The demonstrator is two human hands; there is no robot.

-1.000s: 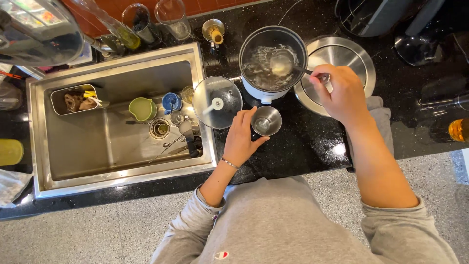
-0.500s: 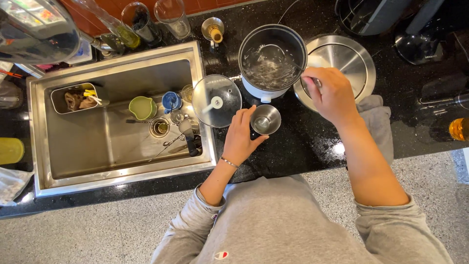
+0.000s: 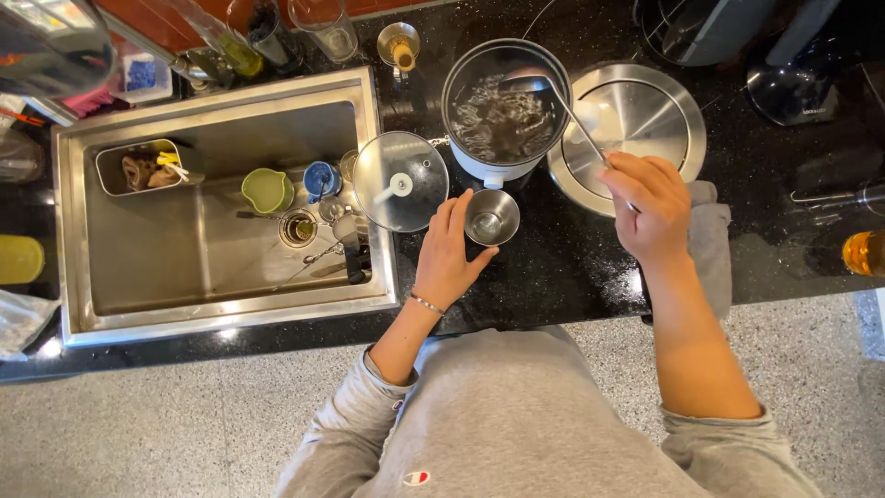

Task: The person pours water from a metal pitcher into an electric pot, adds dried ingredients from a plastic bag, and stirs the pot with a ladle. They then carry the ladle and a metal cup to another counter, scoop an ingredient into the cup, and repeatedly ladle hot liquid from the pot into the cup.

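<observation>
At the far left, the steel sink [image 3: 221, 304] is set into the black worktop [image 3: 572, 267]; it holds a metal caddy [image 3: 138, 168] at its far left corner, a green cup [image 3: 267, 191], a blue cup [image 3: 322, 179] and loose cutlery near the drain, all lying as they did a moment ago. Over the sink's right rim a glass lid [image 3: 400, 182] rests tilted, its white knob up, unmoved. Just right of the lid, the left hand [image 3: 447, 254] curls around the near left side of a small steel cup [image 3: 491, 218], thumb and fingers touching its wall, so the cup is held upright on the worktop; hand and cup sit where they sat before. Beyond the cup stands the white pot [image 3: 505, 106] with dark liquid inside, just beside the lid's right edge. A ladle [image 3: 539, 88] has its bowl inside the pot at the far right side, its thin handle slanting out toward the near right. A second ago its bowl held something pale above the liquid, half a second ago it was hardly visible; now it is dipped again. The right hand [image 3: 653, 205] is clenched on the handle's end, above the near edge of a round steel lid [image 3: 645, 111] set flat in the worktop, and has drifted slightly nearer than before. At the far right edge stands a glass of amber liquid [image 3: 865, 252].
</observation>
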